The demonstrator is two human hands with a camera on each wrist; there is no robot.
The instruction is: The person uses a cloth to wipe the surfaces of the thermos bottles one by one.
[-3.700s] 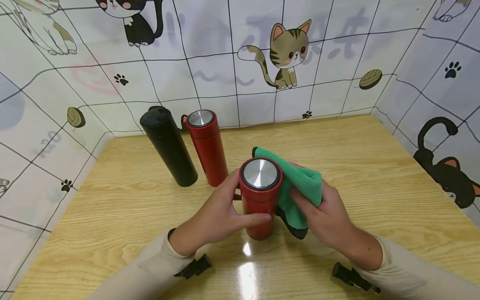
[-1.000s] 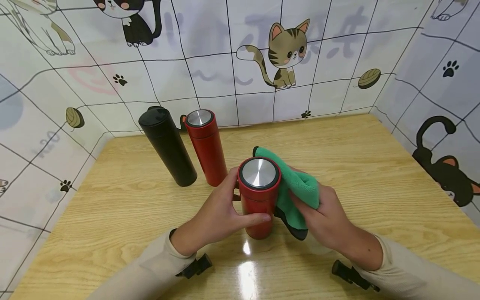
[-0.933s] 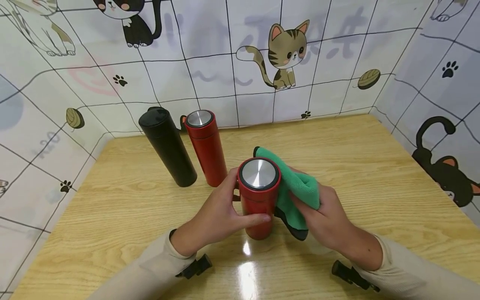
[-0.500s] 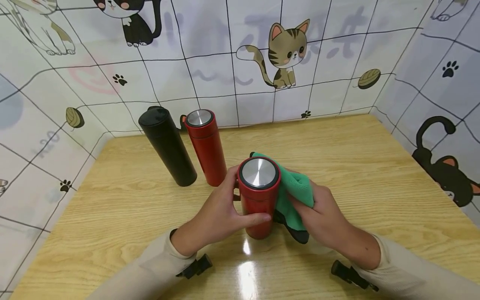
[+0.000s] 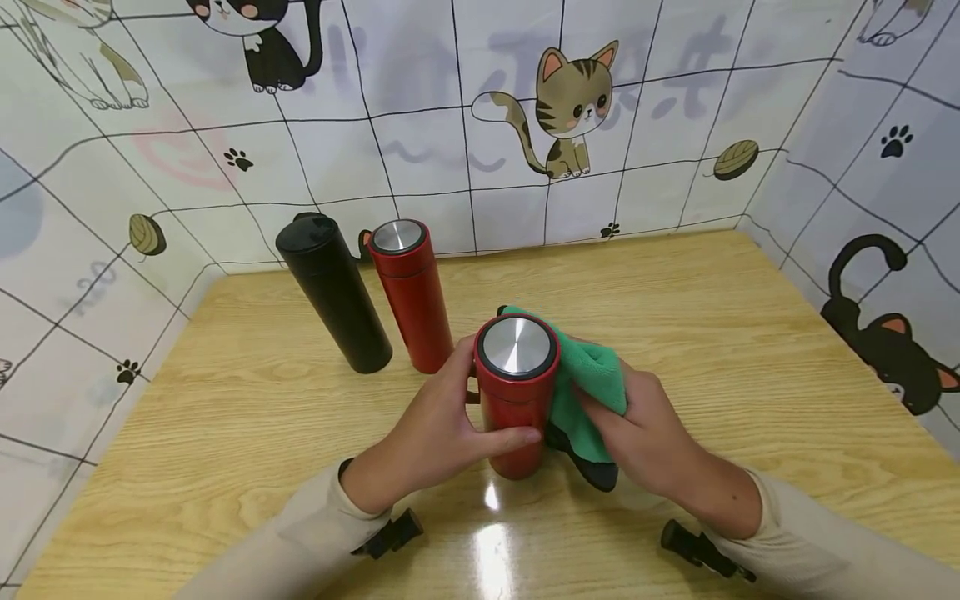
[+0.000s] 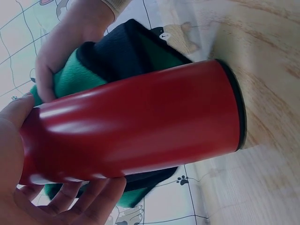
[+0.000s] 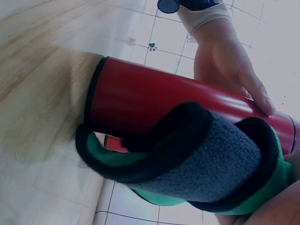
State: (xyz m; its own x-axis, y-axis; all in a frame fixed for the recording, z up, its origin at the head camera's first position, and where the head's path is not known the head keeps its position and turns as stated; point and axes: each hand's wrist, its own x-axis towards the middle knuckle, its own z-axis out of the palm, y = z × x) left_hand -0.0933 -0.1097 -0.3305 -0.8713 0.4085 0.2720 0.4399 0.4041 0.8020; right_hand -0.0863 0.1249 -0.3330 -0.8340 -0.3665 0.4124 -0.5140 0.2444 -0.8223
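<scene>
A red thermos bottle [image 5: 517, 408] with a brushed-metal lid top stands upright in front of me, its base at the tabletop. My left hand [image 5: 431, 429] grips it from the left, thumb across the front; in the left wrist view the fingers [image 6: 101, 199] curl along its other side. My right hand [image 5: 648, 429] holds a bunched green cloth [image 5: 596, 375] against the bottle's right and far side. Grey backing and black edging of this cloth [image 7: 211, 164] show in the right wrist view. Some right fingertips are hidden by the cloth.
Behind to the left stand a second red thermos [image 5: 414, 300] and a black bottle [image 5: 337, 300], both upright. The wooden table [image 5: 712, 308] ends at a white wall [image 5: 427, 75] printed with cats and grid lines, which also runs along both sides.
My right hand has shifted slightly left with the cloth, and the cloth's far corner sits a little lower behind the bottle. The left hand and the bottle keep their place.
</scene>
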